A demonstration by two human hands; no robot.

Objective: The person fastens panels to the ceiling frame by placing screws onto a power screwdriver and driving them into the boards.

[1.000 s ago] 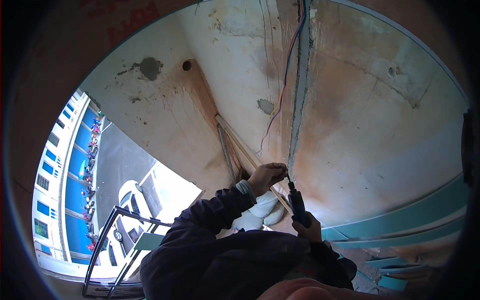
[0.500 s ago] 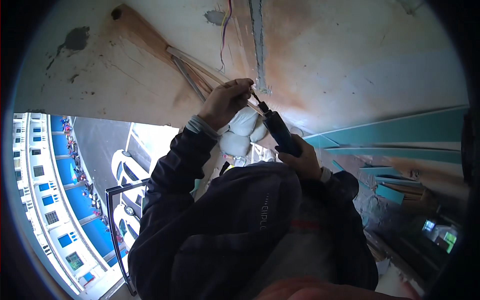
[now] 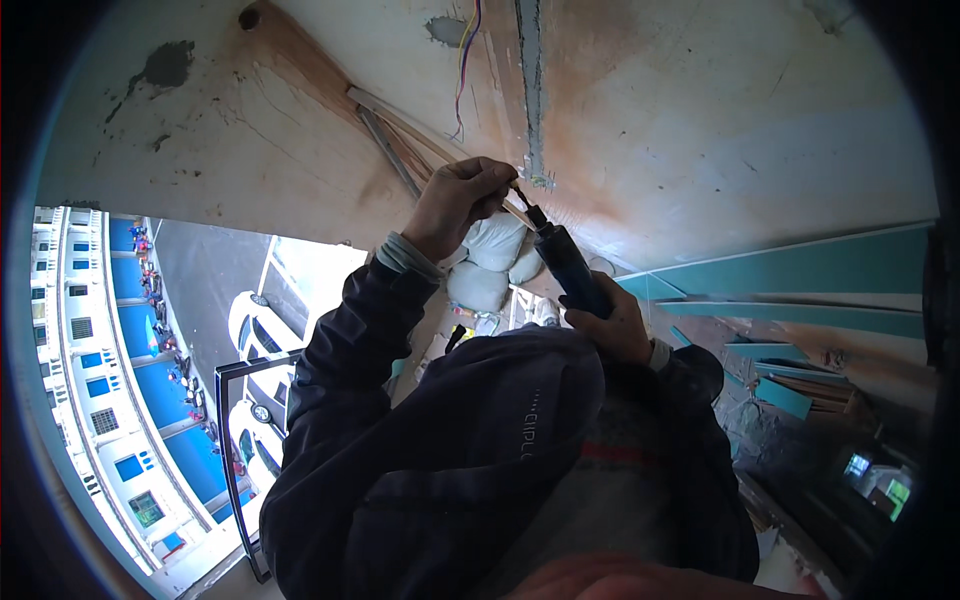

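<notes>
My right hand (image 3: 622, 325) is wrapped round the body of a dark, stick-shaped tool (image 3: 568, 262) that tapers to a narrower nose with a thin bit (image 3: 523, 196). It slants up and to the left, toward my other hand. At the bit's tip, my left hand (image 3: 455, 208) is closed in a pinch. Something small and pale yellowish shows between its fingertips and the tip, too small to name. Both hands are held in front of my chest, with dark sleeves behind them.
Bare plastered wall stands ahead, with a filled groove (image 3: 530, 90) and loose wires (image 3: 465, 70). Wooden strips (image 3: 395, 130) lean left of it. Filled white sacks (image 3: 490, 265) lie below my hands. Green boards (image 3: 800, 265) are at right; a window frame (image 3: 232, 450) is at left.
The whole view has shifted slightly, so the wall and both hands sit a little farther right. The grip on the tool and the pinch at its tip look the same.
</notes>
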